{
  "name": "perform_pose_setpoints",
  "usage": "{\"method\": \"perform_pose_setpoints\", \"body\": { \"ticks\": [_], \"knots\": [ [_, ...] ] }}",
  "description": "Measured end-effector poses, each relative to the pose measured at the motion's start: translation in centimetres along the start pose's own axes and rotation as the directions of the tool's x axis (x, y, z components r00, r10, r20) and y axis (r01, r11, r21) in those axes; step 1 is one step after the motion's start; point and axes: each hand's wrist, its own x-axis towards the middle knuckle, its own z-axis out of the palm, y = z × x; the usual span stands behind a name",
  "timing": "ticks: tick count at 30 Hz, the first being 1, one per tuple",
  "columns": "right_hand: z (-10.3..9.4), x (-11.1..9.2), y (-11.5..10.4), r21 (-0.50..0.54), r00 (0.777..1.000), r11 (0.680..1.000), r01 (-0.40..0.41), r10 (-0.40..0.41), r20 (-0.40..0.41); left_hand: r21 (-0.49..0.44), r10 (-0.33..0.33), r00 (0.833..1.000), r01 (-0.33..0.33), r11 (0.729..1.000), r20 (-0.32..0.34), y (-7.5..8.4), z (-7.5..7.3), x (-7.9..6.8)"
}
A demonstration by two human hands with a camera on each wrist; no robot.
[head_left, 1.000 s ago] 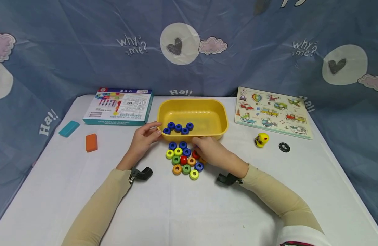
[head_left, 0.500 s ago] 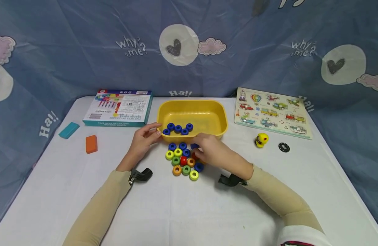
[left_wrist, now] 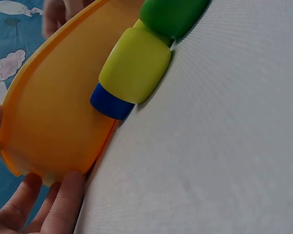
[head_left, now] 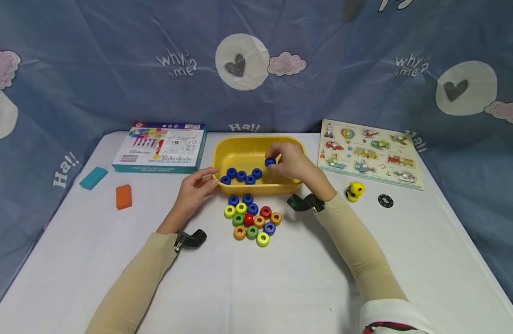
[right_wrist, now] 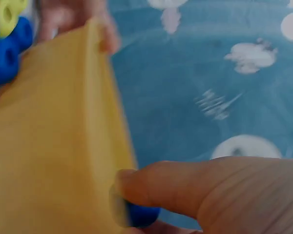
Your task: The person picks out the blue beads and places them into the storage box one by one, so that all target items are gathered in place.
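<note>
A yellow plastic tub (head_left: pixel 256 189) stands at the middle of the table, with several blue ring beads (head_left: pixel 241 176) lying in its left part. My left hand (head_left: pixel 196 188) holds the tub's left end, fingers and thumb spread around the near corner; the left wrist view shows fingertips (left_wrist: pixel 68 190) against its outer wall. Over the tub's right half, my right hand (head_left: pixel 291 160) pinches one blue bead (head_left: pixel 270 162) between thumb and fingers. Part of that bead (right_wrist: pixel 142 215) shows under the thumb in the right wrist view. In front of the tub lie loose beads (head_left: pixel 259 221) in several colours.
A boxed bead set (head_left: pixel 160 147) lies at the back left, near a teal block (head_left: pixel 93 177) and an orange block (head_left: pixel 124 196). To the right are a picture puzzle board (head_left: pixel 369 153), a yellow duck figure (head_left: pixel 354 190) and a black round chip (head_left: pixel 386 200).
My right hand has picked up a blue bead from the loose group and carried it up over the tub's rim. The left hand stays at the tub's left end.
</note>
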Motion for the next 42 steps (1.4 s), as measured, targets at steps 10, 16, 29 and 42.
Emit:
{"method": "perform_pose_setpoints", "body": {
  "ticks": [10, 16, 29, 42],
  "knots": [
    [2.1, 1.3, 2.0, 0.025, 0.96, 0.991, -0.13, 0.119, 0.252, -0.005, 0.02, 1.0, -0.02, 1.0, 0.008, 0.1, 0.1, 0.0],
    [2.3, 1.5, 2.1, 0.028, 0.964, 0.992, -0.124, 0.114, 0.241, -0.018, 0.022, 1.0, -0.022, 1.0, 0.011, 0.2, 0.0, 0.1],
    [2.3, 1.4, 2.0, 0.043, 0.982, 0.994, -0.102, 0.094, 0.164, -0.009, 0.011, 1.0, -0.011, 1.0, 0.006, 0.0, -0.2, 0.0],
    [1.3, -6.6, -1.8, 0.076, 0.933, 0.935, 0.347, -0.353, 0.074, -0.018, 0.004, 1.0, -0.004, 1.0, 0.007, 0.0, 0.0, -0.1]
  ]
}}
